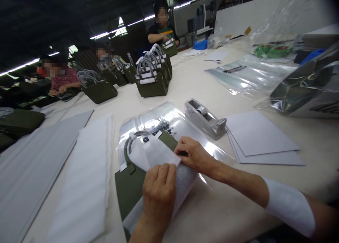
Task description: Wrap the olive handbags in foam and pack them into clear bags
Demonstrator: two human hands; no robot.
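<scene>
A dark green handbag (129, 186) lies tilted in front of me, its handles (129, 147) wrapped in clear film. White tissue paper (161, 153) covers much of the bag and runs up toward the handles. My left hand (160, 186) is closed on the paper near the bag's middle, fingers curled. At the bag's right edge my right hand (194, 155) pinches a corner of the same paper between thumb and fingers. Under and behind the bag lie printed clear plastic bags (169, 112).
A tape dispenser (205, 117) stands behind my right hand, with white cards (262, 133) beside it. Left are a stack of white tissue (82, 186) and grey boards (39, 165). Several green handbags (152, 84) stand farther back, where other people (162, 28) work. More plastic bags (246, 73) lie right.
</scene>
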